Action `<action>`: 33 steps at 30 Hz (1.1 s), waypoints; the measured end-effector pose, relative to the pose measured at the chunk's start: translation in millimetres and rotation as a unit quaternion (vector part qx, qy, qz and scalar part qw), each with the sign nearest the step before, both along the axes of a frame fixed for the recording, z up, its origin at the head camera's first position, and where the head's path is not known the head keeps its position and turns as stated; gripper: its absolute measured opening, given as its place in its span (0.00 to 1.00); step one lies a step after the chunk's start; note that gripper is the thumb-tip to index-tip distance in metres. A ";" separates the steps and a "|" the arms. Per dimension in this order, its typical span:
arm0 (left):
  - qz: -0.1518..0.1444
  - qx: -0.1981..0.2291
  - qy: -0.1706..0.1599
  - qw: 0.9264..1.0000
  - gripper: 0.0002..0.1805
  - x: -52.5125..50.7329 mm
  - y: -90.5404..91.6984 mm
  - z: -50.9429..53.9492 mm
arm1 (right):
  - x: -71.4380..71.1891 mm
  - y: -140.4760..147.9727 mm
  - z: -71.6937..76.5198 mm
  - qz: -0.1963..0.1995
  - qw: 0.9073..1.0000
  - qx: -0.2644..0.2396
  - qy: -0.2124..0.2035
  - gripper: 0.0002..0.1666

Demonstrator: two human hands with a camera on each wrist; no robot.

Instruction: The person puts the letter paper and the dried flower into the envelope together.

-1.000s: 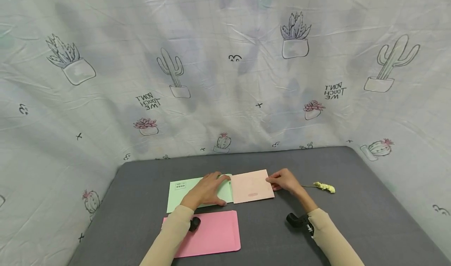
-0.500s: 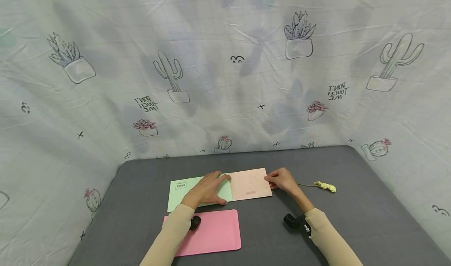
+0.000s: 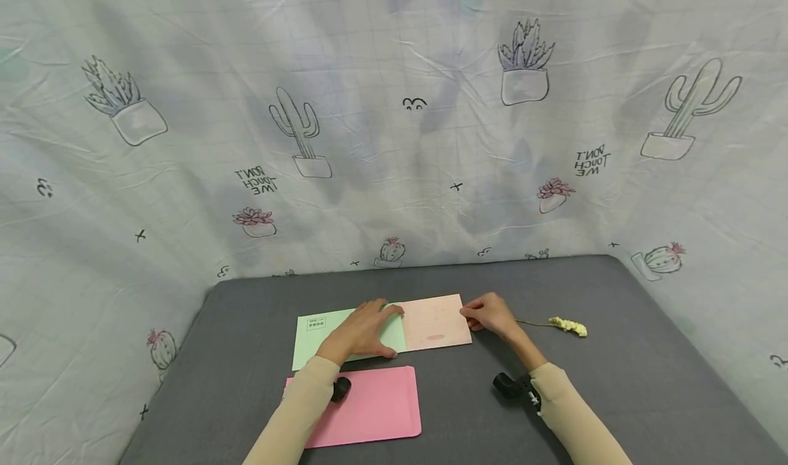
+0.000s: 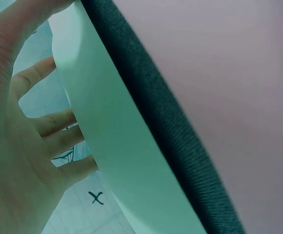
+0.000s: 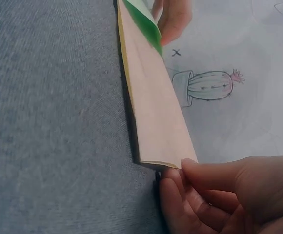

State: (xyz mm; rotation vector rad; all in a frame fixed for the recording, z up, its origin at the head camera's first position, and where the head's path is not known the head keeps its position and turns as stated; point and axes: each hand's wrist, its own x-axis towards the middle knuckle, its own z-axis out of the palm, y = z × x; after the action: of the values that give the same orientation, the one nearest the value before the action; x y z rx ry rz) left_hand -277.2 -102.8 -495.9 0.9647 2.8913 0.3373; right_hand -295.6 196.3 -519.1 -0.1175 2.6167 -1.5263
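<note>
Across a light green envelope [image 3: 310,345], my left hand [image 3: 358,331] spans with its fingers at the far edge and its thumb near the front edge. In the right wrist view, the envelope's mouth bulges up around a pale peach card [image 5: 151,107]. One end of the card lies inside that mouth and is hidden. My right hand [image 3: 490,314] pinches the card's outer right end between thumb and fingers. The left wrist view shows the left fingers [image 4: 58,119] spread along the envelope's edge.
A pink envelope [image 3: 375,403] lies in front of the green one, partly under the left forearm. To the right of my right hand is a yellow flower [image 3: 568,325] on a thin stem. A cactus-print curtain [image 3: 431,198] hangs behind the grey table [image 3: 615,355].
My right hand has moved slightly left, pushing the card a little deeper into the green envelope. The left hand has stayed in place on the envelope.
</note>
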 end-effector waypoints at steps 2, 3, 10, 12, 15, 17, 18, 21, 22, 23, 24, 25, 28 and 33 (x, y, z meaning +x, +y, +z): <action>0.002 -0.002 0.001 1.000 0.39 0.7 0.8 -1.4 | 0.8 -0.9 -0.2 -0.003 1.000 -0.008 -0.001 0.11; 0.003 -0.003 0.001 1.000 0.39 1.1 1.2 -1.9 | 1.2 -1.3 -0.4 -0.004 1.000 -0.011 0.002 0.11; 0.001 0.001 0.000 1.000 0.38 3.6 0.7 -2.8 | 6.8 -9.8 -1.3 -0.029 0.999 -0.008 0.013 0.10; -0.001 0.000 0.003 1.000 0.38 4.1 0.7 -2.7 | 8.2 -12.9 -0.9 -0.033 0.999 0.003 0.016 0.09; -0.004 -0.002 0.008 1.000 0.38 5.0 0.3 -2.7 | 10.1 -17.7 -0.8 -0.035 0.999 0.015 0.019 0.09; -0.005 -0.003 0.011 1.000 0.38 5.7 -0.2 -3.0 | 11.4 -20.8 -1.0 -0.034 0.999 0.023 0.021 0.09; -0.006 -0.003 0.011 1.000 0.38 6.1 -0.4 -3.0 | 12.0 -22.2 -1.4 -0.034 0.999 0.024 0.020 0.09; -0.006 0.000 0.011 1.000 0.38 6.2 -0.7 -3.9 | 11.7 -25.8 -1.7 -0.030 0.999 0.024 0.019 0.09; -0.007 0.001 0.012 1.000 0.38 6.2 -0.8 -4.3 | 11.6 -26.9 -1.5 -0.027 0.999 0.023 0.019 0.09; -0.007 0.002 0.012 1.000 0.38 6.3 -0.8 -4.4 | 11.5 -28.0 -1.4 -0.026 0.999 0.022 0.018 0.09; -0.008 0.003 0.013 1.000 0.38 6.2 -0.9 -4.6 | 11.3 -29.0 -1.3 -0.024 0.999 0.021 0.018 0.09; -0.009 0.004 0.016 1.000 0.38 5.9 -1.0 -5.1 | 11.0 -29.9 -1.4 -0.023 0.999 0.021 0.019 0.09; -0.010 0.002 0.016 1.000 0.38 6.0 -1.2 -6.0 | 10.0 -32.0 -2.0 -0.022 0.999 0.028 0.021 0.09; -0.002 -0.005 0.007 1.000 0.39 7.0 -1.5 -5.2 | 9.4 -35.1 -2.3 -0.013 0.999 0.038 0.027 0.09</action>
State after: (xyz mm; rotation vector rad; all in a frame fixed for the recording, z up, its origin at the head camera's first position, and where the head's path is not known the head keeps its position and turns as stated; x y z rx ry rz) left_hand -270.2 -104.3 -501.1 0.9736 2.9000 0.3178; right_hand -286.1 161.2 -521.4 -0.1221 2.7244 -1.4501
